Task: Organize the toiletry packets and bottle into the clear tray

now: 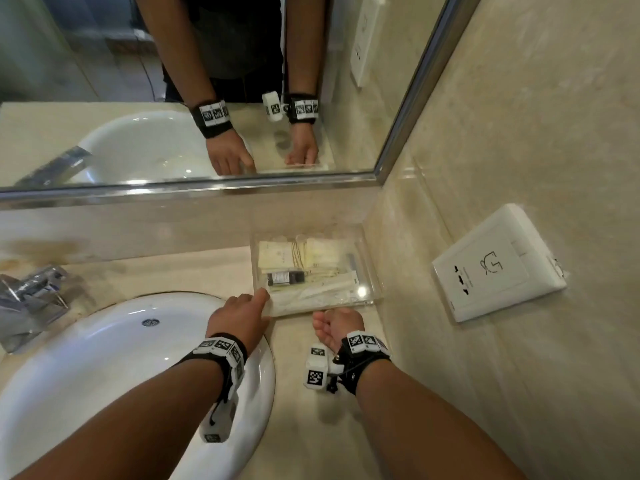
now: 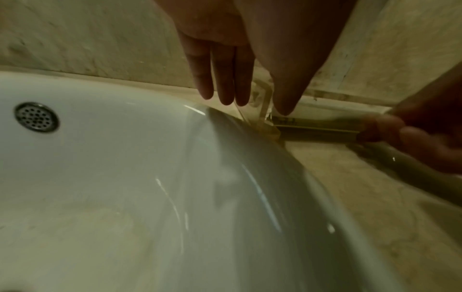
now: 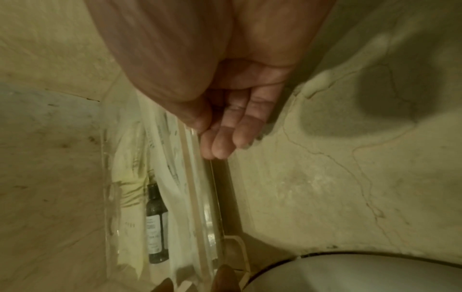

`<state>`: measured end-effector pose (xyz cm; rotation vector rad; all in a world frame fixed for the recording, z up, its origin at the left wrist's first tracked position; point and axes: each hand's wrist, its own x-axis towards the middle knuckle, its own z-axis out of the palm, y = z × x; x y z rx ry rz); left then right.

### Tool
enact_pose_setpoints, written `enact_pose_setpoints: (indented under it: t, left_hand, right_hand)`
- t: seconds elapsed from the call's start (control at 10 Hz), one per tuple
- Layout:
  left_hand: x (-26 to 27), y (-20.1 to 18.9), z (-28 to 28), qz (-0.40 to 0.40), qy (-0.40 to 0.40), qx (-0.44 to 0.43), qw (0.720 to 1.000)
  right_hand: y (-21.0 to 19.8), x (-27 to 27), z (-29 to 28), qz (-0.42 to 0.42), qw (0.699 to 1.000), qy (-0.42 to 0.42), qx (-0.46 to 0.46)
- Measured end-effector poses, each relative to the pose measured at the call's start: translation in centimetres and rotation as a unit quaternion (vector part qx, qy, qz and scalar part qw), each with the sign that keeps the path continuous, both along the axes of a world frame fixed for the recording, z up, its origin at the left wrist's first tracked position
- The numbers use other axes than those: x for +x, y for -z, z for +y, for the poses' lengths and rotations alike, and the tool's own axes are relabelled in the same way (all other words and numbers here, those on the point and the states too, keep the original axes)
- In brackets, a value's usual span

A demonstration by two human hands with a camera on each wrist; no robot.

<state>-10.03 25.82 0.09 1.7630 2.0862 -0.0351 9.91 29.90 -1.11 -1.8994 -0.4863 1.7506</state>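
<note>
Bathroom vanity, beige marble-look counter [image 1: 294, 393] with a white basin [image 1: 114, 358] at left, a chrome faucet [image 1: 31, 299] beside it, a framed mirror [image 1: 207, 81] above and a white wall socket plate [image 1: 498, 263] on the right wall. Clear tray [image 1: 372, 271] stands in the rear corner, against the back wall and close to the side wall. Contents observed: pale toiletry packets [image 1: 277, 254] stacked toward the back, long white sachets [image 1: 311, 292] along the front, and a small dark bottle [image 1: 285, 278] lying on its side between them. No packet or bottle is visible loose on the counter. Left hand [image 1: 242, 315] is released, fingers straight, with the thumb extended to the tray's near-left corner; the left wrist view confirms straight fingers at the clear corner. Right hand [image 1: 337, 323] sits at the tray's front edge, thumb on the rim and fingers extended under or against the wall; whether it actually grips cannot be told. Assessment: sorting appears complete; only squaring the tray in its corner seems outstanding.
</note>
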Motion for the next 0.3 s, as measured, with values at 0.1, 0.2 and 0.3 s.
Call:
enact_pose_setpoints:
  t: [0.1,0.2,0.3]
  left_hand:
    - [0.1,-0.4,-0.8,-0.02,-0.001,-0.015,1.0]
    - [-0.4,-1.6,-2.1,-0.003,0.025,-0.013,1.0]
    - [-1.0,-2.7,-3.9,0.003,0.027,-0.025,0.999]
  right_hand:
    - [-0.2,0.3,-0.9,-0.012,1.0,-0.02,-0.008]
    - [-1.3,1.0,-1.9,0.008,0.999,-0.036,0.004]
    - [-2.6,1.6,-3.4,0.022,0.998,-0.059,0.022]
